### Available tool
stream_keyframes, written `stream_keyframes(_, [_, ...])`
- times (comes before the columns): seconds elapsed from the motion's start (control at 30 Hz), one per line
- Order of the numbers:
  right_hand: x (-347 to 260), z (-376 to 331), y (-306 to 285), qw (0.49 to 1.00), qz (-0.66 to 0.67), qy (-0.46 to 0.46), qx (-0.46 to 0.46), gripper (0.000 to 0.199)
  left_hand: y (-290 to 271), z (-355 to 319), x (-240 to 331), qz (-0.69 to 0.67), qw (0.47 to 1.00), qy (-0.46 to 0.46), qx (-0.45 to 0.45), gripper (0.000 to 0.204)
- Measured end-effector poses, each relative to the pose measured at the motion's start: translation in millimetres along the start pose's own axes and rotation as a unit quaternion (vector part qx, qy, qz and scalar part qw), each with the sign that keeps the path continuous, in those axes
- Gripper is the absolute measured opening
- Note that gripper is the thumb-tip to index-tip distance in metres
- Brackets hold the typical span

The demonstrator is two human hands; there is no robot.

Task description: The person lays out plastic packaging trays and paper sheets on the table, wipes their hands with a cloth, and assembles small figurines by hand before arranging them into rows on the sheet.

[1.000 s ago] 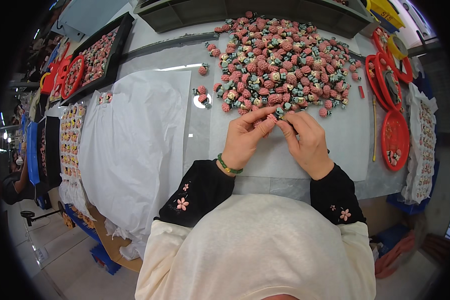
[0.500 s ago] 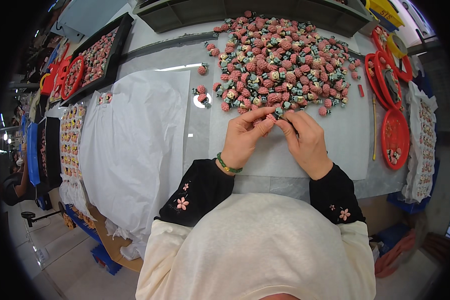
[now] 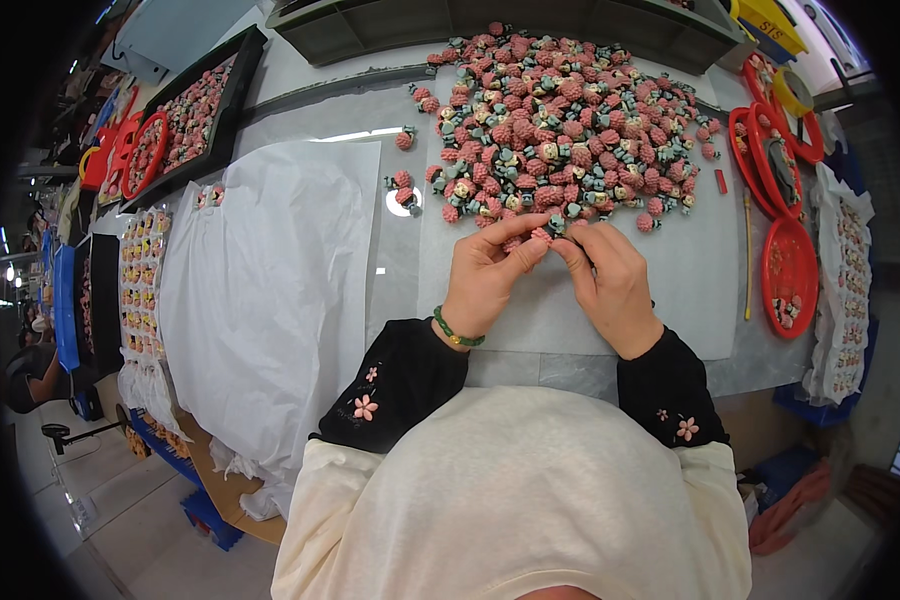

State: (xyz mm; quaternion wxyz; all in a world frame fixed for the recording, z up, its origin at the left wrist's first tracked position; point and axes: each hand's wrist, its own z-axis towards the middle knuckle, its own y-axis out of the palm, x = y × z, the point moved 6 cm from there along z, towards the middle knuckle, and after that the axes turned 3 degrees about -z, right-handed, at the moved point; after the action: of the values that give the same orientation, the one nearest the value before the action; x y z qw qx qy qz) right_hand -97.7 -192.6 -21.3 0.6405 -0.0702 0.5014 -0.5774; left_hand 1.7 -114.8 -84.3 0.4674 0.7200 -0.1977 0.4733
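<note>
At the near edge of the heap of small pink berry-shaped charms, one charm is pinched between the fingertips of the left hand and right hand, close for working. Red trays are kept right, white paper sheet left.

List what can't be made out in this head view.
- The small piece pinched between left hand and right hand: fingertips cover most of it.
- Detail of the pink and grey pieces in the pile: too small.
- Contents of the red tray: tiny, near the bent rim.
</note>
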Motion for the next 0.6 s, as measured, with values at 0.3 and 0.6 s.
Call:
stream_keyframes(0.3, [-2.4,0.7,-2.8,0.998,-0.04,-0.037,0.02,0.015,1.4,-0.5,5.3,0.014,1.0,0.002,0.005,0.028])
stream_keyframes(0.6, [-6.1,-1.4,-2.9,0.997,-0.058,-0.039,0.023,0.014,0.2,-3.6,4.6,0.011,1.0,-0.003,0.009,0.028])
